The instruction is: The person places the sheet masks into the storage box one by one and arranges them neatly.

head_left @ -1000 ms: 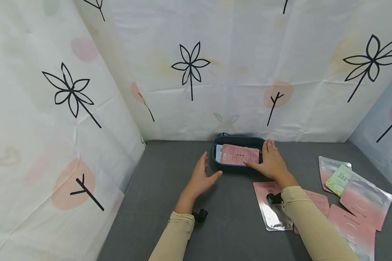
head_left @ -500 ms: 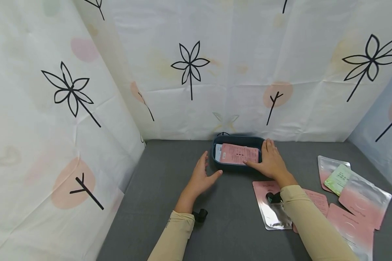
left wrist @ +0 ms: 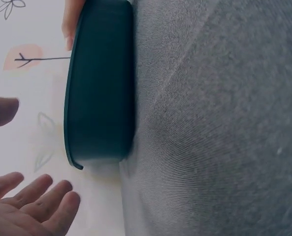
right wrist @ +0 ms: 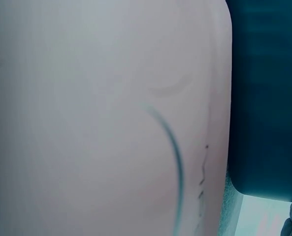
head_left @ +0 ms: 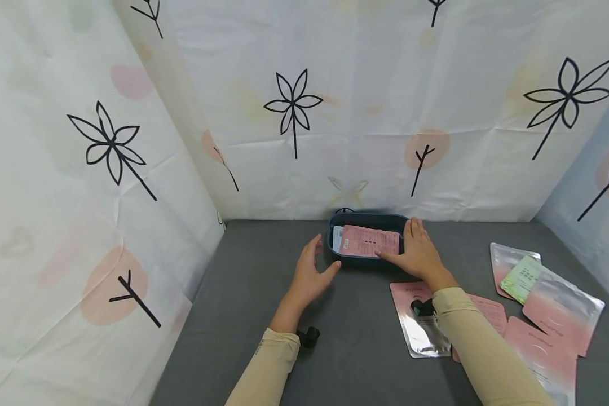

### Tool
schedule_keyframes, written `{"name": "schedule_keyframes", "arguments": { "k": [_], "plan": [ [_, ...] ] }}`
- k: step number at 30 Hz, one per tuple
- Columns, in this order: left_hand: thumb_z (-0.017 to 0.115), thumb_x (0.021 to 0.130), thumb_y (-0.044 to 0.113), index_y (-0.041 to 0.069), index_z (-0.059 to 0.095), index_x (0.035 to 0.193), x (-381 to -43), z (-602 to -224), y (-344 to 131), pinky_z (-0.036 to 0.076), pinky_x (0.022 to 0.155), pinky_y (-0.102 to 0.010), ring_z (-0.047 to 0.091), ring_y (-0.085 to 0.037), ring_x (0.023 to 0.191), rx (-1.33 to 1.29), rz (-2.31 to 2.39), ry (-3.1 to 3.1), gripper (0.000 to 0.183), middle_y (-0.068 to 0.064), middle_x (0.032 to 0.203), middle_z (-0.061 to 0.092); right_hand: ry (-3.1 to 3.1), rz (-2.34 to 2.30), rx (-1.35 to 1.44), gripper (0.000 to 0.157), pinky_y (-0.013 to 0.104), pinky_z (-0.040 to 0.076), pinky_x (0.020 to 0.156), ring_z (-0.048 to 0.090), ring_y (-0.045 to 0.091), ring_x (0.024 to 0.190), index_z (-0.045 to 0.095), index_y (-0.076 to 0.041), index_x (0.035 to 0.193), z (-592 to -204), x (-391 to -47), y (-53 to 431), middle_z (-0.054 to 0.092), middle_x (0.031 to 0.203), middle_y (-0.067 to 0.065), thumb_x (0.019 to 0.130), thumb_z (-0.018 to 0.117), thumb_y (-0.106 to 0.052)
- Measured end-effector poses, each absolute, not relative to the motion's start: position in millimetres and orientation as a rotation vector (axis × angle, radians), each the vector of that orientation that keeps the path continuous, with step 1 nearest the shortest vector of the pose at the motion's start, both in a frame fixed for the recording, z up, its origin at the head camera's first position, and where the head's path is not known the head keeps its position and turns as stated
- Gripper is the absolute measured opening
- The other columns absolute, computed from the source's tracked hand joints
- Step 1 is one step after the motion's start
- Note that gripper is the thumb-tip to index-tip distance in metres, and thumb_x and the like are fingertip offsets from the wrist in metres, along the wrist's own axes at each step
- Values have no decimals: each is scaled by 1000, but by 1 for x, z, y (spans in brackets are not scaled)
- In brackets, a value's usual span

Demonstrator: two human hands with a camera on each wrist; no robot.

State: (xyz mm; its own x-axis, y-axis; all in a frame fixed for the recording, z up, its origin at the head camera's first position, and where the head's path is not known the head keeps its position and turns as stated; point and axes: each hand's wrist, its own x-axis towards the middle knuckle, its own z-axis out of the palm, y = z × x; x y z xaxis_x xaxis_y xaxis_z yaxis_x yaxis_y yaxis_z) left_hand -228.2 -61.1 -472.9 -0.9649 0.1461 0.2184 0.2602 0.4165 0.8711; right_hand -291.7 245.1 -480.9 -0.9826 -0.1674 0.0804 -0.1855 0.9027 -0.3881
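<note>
Your left hand (head_left: 305, 280) hangs just beside the near left side of a dark teal, rounded plastic tray (head_left: 354, 261), its fingers spread wide from the thumb and holding nothing; the left wrist view shows a gap to the tray wall. Your right hand (head_left: 421, 256) rests on the tray's right end, fingers straight along the far corner and thumb set wide at the near rim.

The tray stands on the grey table (head_left: 355, 366) near the pale, leaf-printed cloth (head_left: 365, 113). In it lies a pink rectangular packet (head_left: 367, 242) with printed text, overlapping a pale blue packet (head_left: 337, 239) at the left.

Nearer you, a pink-and-silver foil sachet (head_left: 417, 330) lies partly under your right forearm. To its right, a green printed packet (head_left: 523, 279) overlaps a silver-and-pink pouch (head_left: 504, 260), beside a larger pink pouch with a silver end (head_left: 563, 316).
</note>
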Motion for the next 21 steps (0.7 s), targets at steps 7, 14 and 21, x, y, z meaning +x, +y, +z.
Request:
{"name": "schedule_keyframes", "arguments": {
  "k": [7,14,21],
  "plan": [
    [78,97,29,7,39,163,-239,-466,-59,46,118,-57,50,-39,147,-446,-1473,-2488,80,-20,156,51,-3028,619,269,127,67,8,131,0,53,163,4,15,164,-480,-291,245,0,174,35,93,66,-69],
    [82,93,40,10,44,162,-257,-459,-54,46,119,-56,48,-31,150,-601,-1297,-2498,84,-11,161,49,-3035,614,276,129,68,7,131,-1,53,162,2,15,164,-482,-291,244,-1,174,35,92,64,-73],
    [82,87,57,19,35,167,-275,-453,-45,47,117,-59,45,-32,153,-705,-1123,-2582,101,-8,172,34,-3031,604,280,128,68,6,131,-1,54,162,3,16,163,-484,-291,245,-1,174,36,93,63,-72]
  ]
}}
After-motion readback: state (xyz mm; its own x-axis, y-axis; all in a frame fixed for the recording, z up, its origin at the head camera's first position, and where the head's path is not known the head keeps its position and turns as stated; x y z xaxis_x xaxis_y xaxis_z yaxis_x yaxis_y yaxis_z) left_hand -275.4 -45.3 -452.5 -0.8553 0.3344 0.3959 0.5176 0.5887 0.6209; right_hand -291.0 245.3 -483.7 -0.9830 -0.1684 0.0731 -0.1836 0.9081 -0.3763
